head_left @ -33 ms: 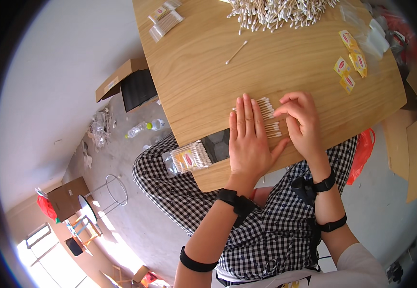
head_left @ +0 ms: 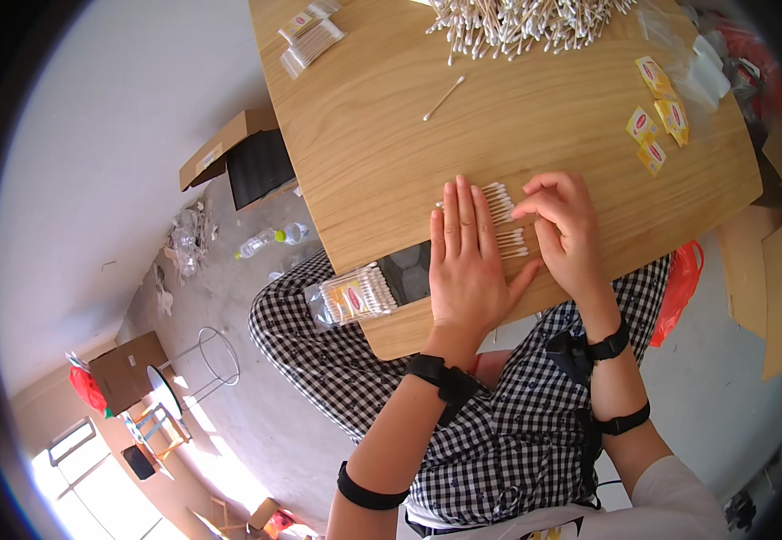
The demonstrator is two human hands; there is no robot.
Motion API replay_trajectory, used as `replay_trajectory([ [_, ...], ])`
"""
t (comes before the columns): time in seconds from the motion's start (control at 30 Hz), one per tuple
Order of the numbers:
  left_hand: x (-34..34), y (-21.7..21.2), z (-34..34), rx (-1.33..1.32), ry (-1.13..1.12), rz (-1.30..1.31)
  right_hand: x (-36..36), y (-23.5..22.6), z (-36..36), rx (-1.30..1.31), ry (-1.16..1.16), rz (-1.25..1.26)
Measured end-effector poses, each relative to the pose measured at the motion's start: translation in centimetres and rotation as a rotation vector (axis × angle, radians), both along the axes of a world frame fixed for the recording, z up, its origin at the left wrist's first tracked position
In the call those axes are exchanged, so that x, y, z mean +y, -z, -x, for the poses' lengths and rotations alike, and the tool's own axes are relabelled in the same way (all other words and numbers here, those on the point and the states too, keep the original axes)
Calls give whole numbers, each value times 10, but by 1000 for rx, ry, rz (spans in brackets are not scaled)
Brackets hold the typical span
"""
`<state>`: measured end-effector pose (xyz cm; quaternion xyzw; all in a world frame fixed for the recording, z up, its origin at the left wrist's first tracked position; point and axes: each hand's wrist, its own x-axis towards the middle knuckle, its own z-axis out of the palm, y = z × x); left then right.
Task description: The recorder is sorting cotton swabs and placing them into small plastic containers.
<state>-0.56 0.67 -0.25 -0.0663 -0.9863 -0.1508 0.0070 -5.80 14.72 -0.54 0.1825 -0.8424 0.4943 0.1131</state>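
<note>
My left hand (head_left: 467,261) lies flat on the table, fingers stretched out, over a row of cotton swabs (head_left: 502,204). Their white tips stick out on its right side, and the rest is hidden under the palm. More swabs (head_left: 512,243) show in a lower group by the left thumb. My right hand (head_left: 566,225) is loosely curled with its fingers apart; its fingertips are at the swab ends and nothing shows in them. Left of my left hand, a clear bag full of swabs with a yellow label (head_left: 352,295) sits at the table edge, beside a dark grey patterned piece (head_left: 406,273).
A large heap of loose swabs (head_left: 526,22) covers the far table. One single swab (head_left: 443,99) lies apart. Filled bags (head_left: 313,47) are at far left, yellow labels (head_left: 659,112) and clear plastic bags (head_left: 701,76) at right. An open carton (head_left: 229,153) stands left of the table.
</note>
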Motion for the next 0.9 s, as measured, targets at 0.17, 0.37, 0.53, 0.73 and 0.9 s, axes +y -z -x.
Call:
replay_trajectory([
  [0.17, -4, 2, -2, 3, -9, 11, -6, 5, -2, 5, -12, -32],
  [0.37, 0, 0, 0, 15, 2, -8, 2, 7, 0, 14, -33, -16],
  [0.53, -1, 0, 0, 14, 1, -14, -1, 1, -1, -62, 47, 26],
  [0.73, -1, 0, 0, 22, 1, -9, -2, 3, -1, -48, 38, -38],
  [0.9, -1, 0, 0, 25, 1, -20, -4, 2, -1, -21, 36, -67],
])
